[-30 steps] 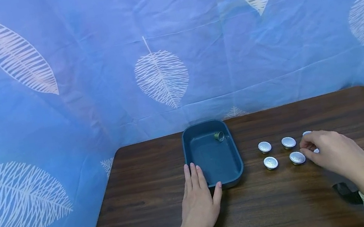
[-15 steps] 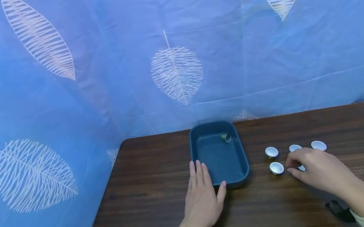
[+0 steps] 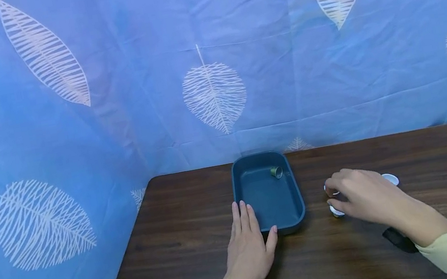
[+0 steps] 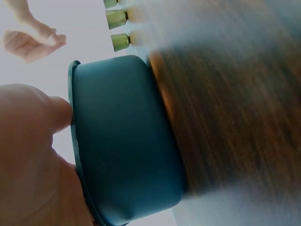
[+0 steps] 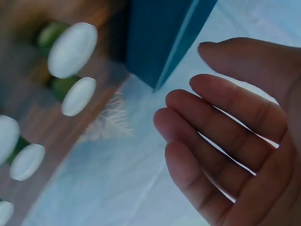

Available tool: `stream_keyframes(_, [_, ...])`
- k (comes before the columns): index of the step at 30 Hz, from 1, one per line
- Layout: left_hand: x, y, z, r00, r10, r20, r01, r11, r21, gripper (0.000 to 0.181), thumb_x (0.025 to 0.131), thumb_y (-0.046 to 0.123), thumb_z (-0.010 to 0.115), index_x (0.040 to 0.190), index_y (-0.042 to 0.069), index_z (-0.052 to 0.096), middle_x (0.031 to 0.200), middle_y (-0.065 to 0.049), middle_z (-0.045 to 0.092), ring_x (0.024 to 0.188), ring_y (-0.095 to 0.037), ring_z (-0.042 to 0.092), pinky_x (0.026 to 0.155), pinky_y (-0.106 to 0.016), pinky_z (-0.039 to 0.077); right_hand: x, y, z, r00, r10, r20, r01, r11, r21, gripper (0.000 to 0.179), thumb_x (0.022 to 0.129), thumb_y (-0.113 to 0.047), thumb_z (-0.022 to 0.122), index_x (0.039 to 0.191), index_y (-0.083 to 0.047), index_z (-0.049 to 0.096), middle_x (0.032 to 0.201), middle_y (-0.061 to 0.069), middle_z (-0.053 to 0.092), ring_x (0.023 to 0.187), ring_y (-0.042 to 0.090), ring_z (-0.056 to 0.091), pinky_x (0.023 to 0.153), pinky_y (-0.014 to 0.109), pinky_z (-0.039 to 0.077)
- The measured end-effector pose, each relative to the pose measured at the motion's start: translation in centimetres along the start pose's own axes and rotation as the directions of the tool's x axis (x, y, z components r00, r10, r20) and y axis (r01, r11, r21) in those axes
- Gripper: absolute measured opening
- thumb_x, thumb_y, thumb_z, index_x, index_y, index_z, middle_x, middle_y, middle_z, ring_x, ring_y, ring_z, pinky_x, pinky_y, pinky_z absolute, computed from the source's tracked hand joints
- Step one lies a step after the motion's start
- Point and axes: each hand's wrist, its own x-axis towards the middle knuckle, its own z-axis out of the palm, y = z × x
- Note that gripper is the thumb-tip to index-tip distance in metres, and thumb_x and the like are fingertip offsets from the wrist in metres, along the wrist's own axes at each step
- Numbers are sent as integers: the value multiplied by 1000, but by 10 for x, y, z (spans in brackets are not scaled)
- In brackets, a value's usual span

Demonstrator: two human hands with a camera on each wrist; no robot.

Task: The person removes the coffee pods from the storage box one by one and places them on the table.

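A dark teal tray (image 3: 269, 208) sits on the table. My left hand (image 3: 248, 250) rests on its near left corner, fingers straight along the rim and thumb at the front edge. Inside the tray, a small green coffee capsule (image 3: 276, 172) lies on its side. My right hand (image 3: 366, 196) hovers over the group of capsules right of the tray, nothing between its loosely bent fingers. Green capsules with white foil lids (image 5: 73, 50) stand under it in the right wrist view. In the head view the hand hides most, leaving a front capsule (image 3: 336, 211) and a back one (image 3: 391, 178) partly showing.
The dark wooden table (image 3: 171, 248) ends at a back edge close behind the tray. A blue cloth with white leaf prints (image 3: 144, 98) hangs behind and at the sides. Green capsules (image 4: 120, 41) line up past the tray in the left wrist view.
My right hand has moved left across the capsules, from the right end of the group toward the tray. The left hand stays on the tray. The head view has shifted slightly.
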Motion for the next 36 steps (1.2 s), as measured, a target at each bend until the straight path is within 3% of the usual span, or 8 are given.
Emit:
stream_keyframes(4, [1,1,1,1000,-4,-3,4,1000,8,80,98,60,34,153,4,23,162,-15,13,151,-30,0,115,-49,29,16,-6,-7,999,-53,-7,53,997,-51,20,78,-29,80,92,-20,70,84,-6,64,68,7,55,55,27,46])
stream_keyframes(8, [-2,1,3,1000,-14,7,14,1000,-6,80,98,61,34,154,4,22,163,-14,12,151,-30,0,114,-50,30,33,-10,-8,993,-96,65,99,994,-54,31,77,-30,80,103,-14,72,95,2,69,81,16,64,64,34,54])
stream_keyframes(12, [-3,2,5,1000,-18,7,18,1000,-10,80,98,60,35,153,3,23,163,-14,12,151,-30,-1,113,-51,30,55,-9,-7,986,-90,141,94,995,-20,35,79,-28,79,110,-13,71,102,5,70,89,20,66,69,39,56])
stream_keyframes(18, [-1,3,2,1000,-27,13,27,1000,-5,81,98,61,34,154,4,22,163,-14,11,151,-29,-2,113,-51,30,82,-8,-1,977,-96,191,97,995,4,31,82,-28,77,109,-15,71,104,4,71,89,19,68,71,38,57])
stream_keyframes(29, [-2,6,4,999,-27,34,27,1000,4,81,98,62,32,154,4,22,163,-14,12,151,-29,-2,114,-50,28,105,-13,10,977,-75,202,74,997,14,39,82,-33,77,114,-14,70,110,5,71,95,21,68,76,41,58])
stream_keyframes(36, [1,5,3,999,-24,30,23,1000,9,81,98,62,31,154,5,21,163,-13,11,150,-28,-3,114,-50,28,117,-25,10,949,-100,300,130,988,-82,52,82,-39,76,123,-8,66,113,8,70,102,24,67,81,41,57])
